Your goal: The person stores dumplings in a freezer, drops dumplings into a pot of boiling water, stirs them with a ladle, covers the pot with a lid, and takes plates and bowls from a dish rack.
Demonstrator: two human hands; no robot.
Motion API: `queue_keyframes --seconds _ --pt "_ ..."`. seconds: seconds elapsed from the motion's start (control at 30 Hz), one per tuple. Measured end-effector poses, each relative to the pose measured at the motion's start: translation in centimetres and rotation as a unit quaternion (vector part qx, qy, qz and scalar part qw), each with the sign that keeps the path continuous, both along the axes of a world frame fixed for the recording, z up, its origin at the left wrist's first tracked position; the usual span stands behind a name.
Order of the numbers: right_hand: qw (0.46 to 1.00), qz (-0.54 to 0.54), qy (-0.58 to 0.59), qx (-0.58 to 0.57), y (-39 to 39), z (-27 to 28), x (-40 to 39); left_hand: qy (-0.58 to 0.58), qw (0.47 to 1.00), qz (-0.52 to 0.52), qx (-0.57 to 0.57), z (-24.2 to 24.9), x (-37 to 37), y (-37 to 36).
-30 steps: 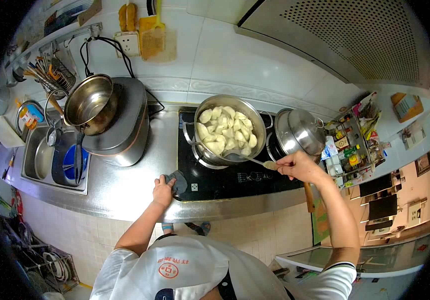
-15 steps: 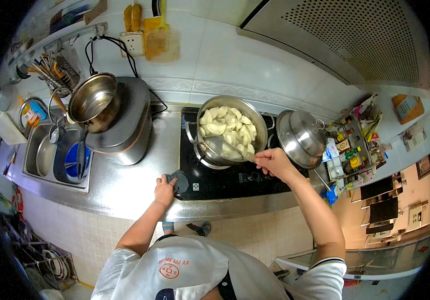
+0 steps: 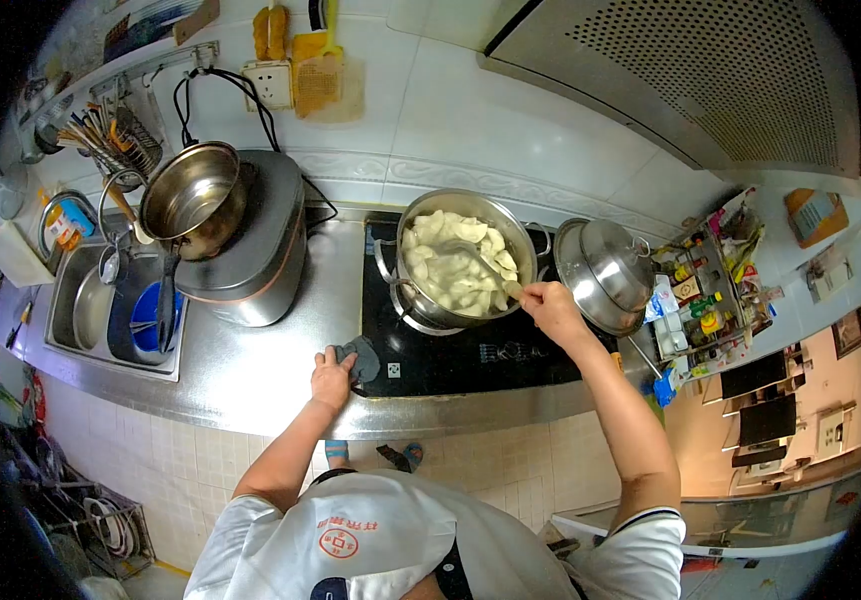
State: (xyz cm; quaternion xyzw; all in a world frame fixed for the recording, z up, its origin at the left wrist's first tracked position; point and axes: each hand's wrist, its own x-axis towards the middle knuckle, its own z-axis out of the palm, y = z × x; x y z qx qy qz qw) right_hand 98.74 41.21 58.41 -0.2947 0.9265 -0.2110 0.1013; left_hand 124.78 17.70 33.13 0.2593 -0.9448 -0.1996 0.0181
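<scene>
In the head view a steel pot point(image 3: 420, 303) stands on the black cooktop point(image 3: 450, 365), holding many pale dumplings point(image 3: 442, 228) in cloudy water. My right hand point(image 3: 551, 307), at the pot's front right rim, is closed round the handle of a metal ladle point(image 3: 483, 262). The ladle's head is among the dumplings, partly hidden by them and the water. On the counter by the cooktop's left front corner, my left hand point(image 3: 330, 380) has its fingers on a dark grey cloth point(image 3: 363, 361), gripping its edge.
A domed steel lid point(image 3: 605, 275) lies right of the pot, near a rack of bottles point(image 3: 695, 310). To the left, a saucepan point(image 3: 193, 200) sits on a grey appliance point(image 3: 260, 240), beside the sink point(image 3: 90, 300). A range hood point(image 3: 670, 90) overhangs the right side.
The ladle's head has moved from the pot's front left toward its middle and back, stirring the dumplings. My right hand has shifted slightly; the left hand stays on the cloth.
</scene>
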Motion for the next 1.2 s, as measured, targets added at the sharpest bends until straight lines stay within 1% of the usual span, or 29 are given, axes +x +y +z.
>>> queue_keyframes --seconds 0.13,0.23,0.3,0.33,0.43,0.53,0.63,0.73,0.9,1.13,1.2 --pt "0.999 0.016 0.027 0.021 1.7 0.3 0.1 0.013 1.000 -0.012 0.001 0.0 0.2 -0.1" --pt "0.999 0.006 -0.005 0.038 2.3 2.6 1.7 0.017 1.000 -0.010 0.002 -0.3 0.2 -0.2" --pt "0.999 0.019 -0.022 0.035 2.9 3.7 2.5 0.020 1.000 -0.010 -0.001 -0.9 0.1 -0.3" --pt "0.999 0.026 -0.030 0.033 3.3 3.9 2.7 0.021 1.000 -0.011 -0.005 -1.3 0.1 -0.4" --pt "0.997 0.050 -0.053 0.039 4.3 3.9 2.8 0.005 1.000 -0.010 -0.005 -0.2 0.1 -0.3" --pt "0.989 0.005 -0.146 0.023 3.8 5.0 4.2 -0.007 1.000 -0.012 -0.001 0.0 0.1 -0.3" --pt "0.985 0.019 -0.170 0.015 2.6 5.4 5.2 -0.005 1.000 -0.015 0.006 0.2 0.1 -0.3" --pt "0.983 0.008 -0.183 -0.018 0.9 4.4 5.1 -0.003 1.000 -0.021 0.009 0.1 0.1 -0.5" --pt "0.985 -0.001 -0.157 -0.071 -1.6 1.6 3.4 -0.011 1.000 -0.025 0.008 0.0 0.0 -0.7" --pt "0.986 -0.061 -0.123 -0.091 -2.8 -1.3 1.0 -0.008 0.999 -0.033 0.002 -0.6 0.3 -0.8" --pt "0.991 -0.068 -0.105 -0.050 -2.5 -1.6 0.2 -0.009 0.999 -0.036 0.002 -0.2 0.4 -0.6"
